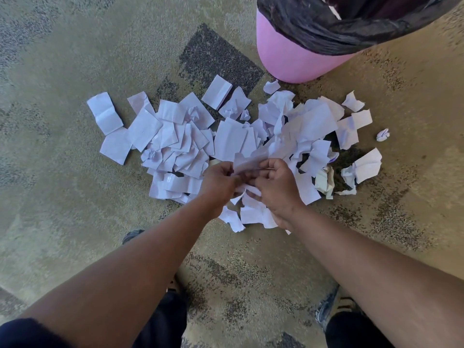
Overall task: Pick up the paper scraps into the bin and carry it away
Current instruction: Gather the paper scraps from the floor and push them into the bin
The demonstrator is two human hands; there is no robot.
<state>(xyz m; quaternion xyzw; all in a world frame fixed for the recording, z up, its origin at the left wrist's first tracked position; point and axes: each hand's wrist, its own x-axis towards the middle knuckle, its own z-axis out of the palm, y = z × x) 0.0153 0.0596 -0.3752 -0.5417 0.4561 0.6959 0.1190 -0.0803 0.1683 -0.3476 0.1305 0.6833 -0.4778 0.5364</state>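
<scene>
- Underfoot, the carpeted floor (75, 172) carries everything; no bench is present, so both hands reach down to floor level.
- Beyond the hands and to their right stands the pink bin (283, 59), lined with a black bag (326, 28) folded over its rim; its mouth lies open, probably kept close so each handful travels a short way.
- Between hands and bin spreads the heap of paper scraps (180, 144), flat and crumpled, which reaches from far left of the hands to far right; nothing else blocks the path to the bin.
- Left hand (219, 182) and right hand (275, 187) meet at the heap's near edge, fingers curled together on a bunch of scraps, likely to compact one handful.
- A small crumpled ball (382, 135) lies apart, far right of the hands.
</scene>
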